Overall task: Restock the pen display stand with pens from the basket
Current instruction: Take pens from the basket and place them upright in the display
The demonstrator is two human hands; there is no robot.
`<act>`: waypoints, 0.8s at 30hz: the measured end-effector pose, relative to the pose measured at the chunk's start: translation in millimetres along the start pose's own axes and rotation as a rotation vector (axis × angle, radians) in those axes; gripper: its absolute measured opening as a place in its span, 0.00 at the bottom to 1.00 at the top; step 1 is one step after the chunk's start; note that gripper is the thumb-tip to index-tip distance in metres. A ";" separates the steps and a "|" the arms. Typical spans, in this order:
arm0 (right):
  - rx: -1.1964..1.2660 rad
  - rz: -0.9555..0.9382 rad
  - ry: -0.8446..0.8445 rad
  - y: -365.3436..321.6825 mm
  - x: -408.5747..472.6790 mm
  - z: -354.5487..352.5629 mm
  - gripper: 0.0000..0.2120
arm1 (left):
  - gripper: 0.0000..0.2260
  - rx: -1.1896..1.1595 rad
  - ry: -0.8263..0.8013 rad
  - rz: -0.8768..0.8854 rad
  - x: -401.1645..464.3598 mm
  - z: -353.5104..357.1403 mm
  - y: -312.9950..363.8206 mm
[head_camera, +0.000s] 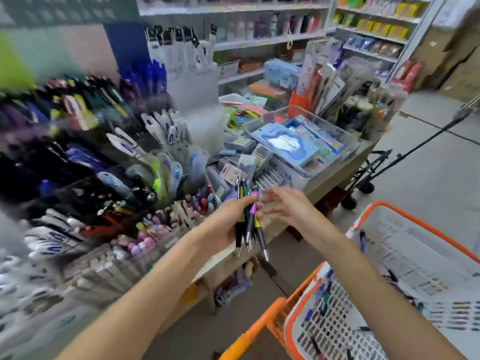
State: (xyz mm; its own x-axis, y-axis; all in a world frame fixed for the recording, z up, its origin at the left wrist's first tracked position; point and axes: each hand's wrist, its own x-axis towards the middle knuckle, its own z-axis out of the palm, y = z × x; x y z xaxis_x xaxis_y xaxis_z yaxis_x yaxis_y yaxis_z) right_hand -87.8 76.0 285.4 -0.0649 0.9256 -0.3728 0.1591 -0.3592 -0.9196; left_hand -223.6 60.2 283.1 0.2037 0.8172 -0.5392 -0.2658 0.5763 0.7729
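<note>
Two bare arms reach out from the bottom of the view, over an orange and white basket that sits low on the right. A few loose pens lie inside it.

The left hand is wrapped around a small bunch of pens, just in front of the bench. The pens stand almost straight up and down. Their silver tips point down at the floor and their clicker ends point up. They fan out a little at the bottom.

The right hand is close beside the bunch, with fingers spread and holding nothing. It looks ready to pick one pen out.

The pen display stand is on the left, packed with pens and very blurry.

One pen could slip out of the bunch and drop on the floor, because the grip is near the top and the tips hang free. The stand's cups look full, so pushing a pen in could knock others out.
</note>
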 end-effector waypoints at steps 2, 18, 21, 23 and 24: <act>0.022 0.041 -0.120 -22.3 -2.2 42.9 0.12 | 0.11 0.005 0.054 0.066 -21.2 -33.4 16.5; -0.006 -0.157 -0.327 -132.4 -17.9 237.4 0.08 | 0.17 0.185 0.301 0.423 -127.8 -201.1 109.9; 0.052 -0.213 -0.348 -147.9 -23.3 258.2 0.04 | 0.17 0.190 0.377 0.506 -134.9 -219.9 118.3; 0.132 -0.245 -0.341 -156.1 -25.9 273.1 0.04 | 0.15 0.154 0.437 0.545 -140.8 -235.1 125.9; 0.178 -0.258 -0.338 -159.8 -27.4 278.7 0.03 | 0.14 0.136 0.462 0.557 -143.7 -241.3 129.5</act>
State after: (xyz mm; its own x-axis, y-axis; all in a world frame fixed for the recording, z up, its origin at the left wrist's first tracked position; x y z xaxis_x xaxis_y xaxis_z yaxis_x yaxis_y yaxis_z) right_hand -386.0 74.9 408.0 -0.4026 0.9073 -0.1216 -0.0745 -0.1649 -0.9835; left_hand -514.6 20.7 380.0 -0.3536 0.9280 -0.1171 -0.0882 0.0916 0.9919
